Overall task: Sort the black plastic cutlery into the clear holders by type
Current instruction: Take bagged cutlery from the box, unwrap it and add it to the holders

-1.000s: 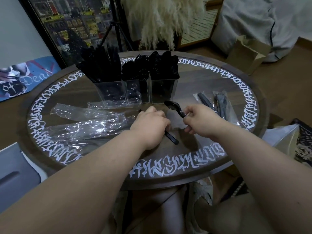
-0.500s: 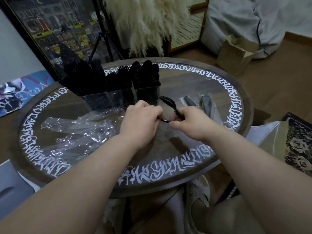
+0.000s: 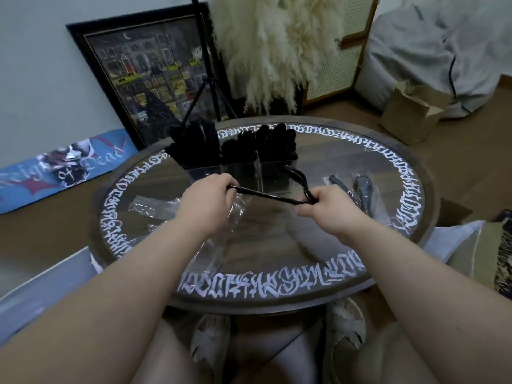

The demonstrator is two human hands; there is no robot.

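My left hand [image 3: 207, 200] grips one end of a long black utensil [image 3: 266, 194], and a clear wrapper [image 3: 235, 220] hangs below the fist. My right hand [image 3: 329, 209] pinches the utensil's other end together with the handle of a black spoon [image 3: 295, 173], whose bowl curves up toward the holders. Both hands hover above the table's middle. Three clear holders stand side by side at the back, full of black cutlery: left [image 3: 203, 173], middle [image 3: 243, 173], right [image 3: 277, 178]. Two wrapped pieces [image 3: 339, 185] [image 3: 365, 189] lie to the right.
Several empty clear wrappers [image 3: 155, 210] lie on the left of the round glass-topped table [image 3: 277, 286]. Behind the table stand a tripod [image 3: 205, 87], a framed picture and pampas grass. A cardboard box [image 3: 410, 115] sits on the floor, back right.
Both hands rose from the table and drew apart, stretching the long black utensil between them. The wrapper now dangles from my left hand. The view tilted upward.
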